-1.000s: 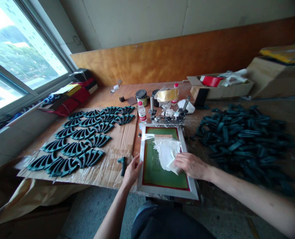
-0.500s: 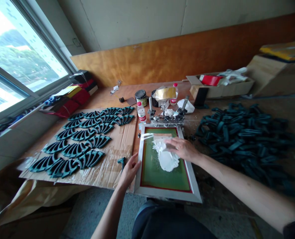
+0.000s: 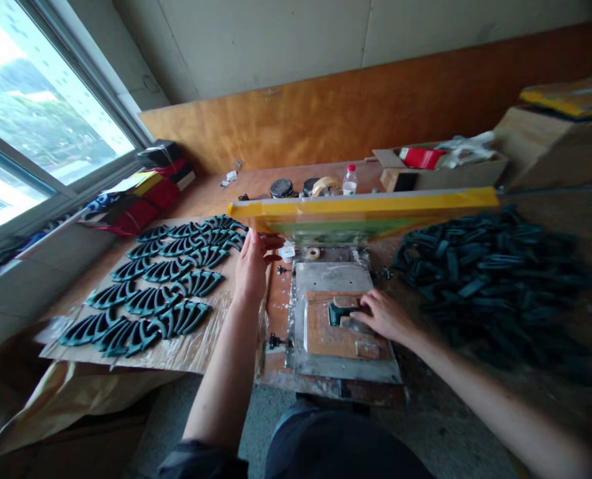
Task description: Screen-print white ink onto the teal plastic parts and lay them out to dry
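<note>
Screen frame (image 3: 360, 203) edge in left hand (image 3: 253, 263)

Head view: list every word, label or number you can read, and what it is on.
No text can be read.
Water bottle: red label, print too small and blurred.
Tin cans: labels illegible.
Red package in the cardboard box: no legible print.

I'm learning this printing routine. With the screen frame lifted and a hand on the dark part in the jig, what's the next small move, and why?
Probably lift the dark part out: the left hand props up the screen frame, and the right hand rests on the part on the wooden jig.
</note>
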Demonstrator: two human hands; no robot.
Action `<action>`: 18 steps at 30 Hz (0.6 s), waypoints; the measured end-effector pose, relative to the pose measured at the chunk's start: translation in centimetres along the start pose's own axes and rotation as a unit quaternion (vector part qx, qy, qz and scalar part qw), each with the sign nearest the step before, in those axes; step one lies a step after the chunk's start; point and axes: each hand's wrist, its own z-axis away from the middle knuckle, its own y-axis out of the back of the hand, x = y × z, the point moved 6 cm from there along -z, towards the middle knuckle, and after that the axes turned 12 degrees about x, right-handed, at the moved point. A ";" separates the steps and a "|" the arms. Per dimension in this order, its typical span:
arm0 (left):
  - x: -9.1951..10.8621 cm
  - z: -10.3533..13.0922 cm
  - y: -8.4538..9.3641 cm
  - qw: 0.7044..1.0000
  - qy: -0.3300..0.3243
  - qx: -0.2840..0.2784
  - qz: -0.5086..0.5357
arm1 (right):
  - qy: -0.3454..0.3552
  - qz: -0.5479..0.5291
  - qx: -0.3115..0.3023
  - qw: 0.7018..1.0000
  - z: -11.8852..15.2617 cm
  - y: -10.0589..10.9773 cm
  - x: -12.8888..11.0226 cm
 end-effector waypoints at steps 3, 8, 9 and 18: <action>-2.2 2.2 0.5 0.998 0.025 0.055 0.009 | -0.037 0.029 -0.055 0.997 1.8 -2.7 -2.2; -15.0 15.4 1.3 0.904 0.395 -0.101 -0.126 | -0.095 -0.018 0.046 0.994 3.3 -1.0 -8.2; -16.5 17.3 1.9 0.898 0.417 -0.084 -0.110 | -0.044 -0.052 0.060 0.996 3.6 -0.5 -9.9; -17.7 7.4 20.3 0.828 0.253 0.068 -0.495 | -0.145 0.155 0.048 0.976 8.1 4.5 12.8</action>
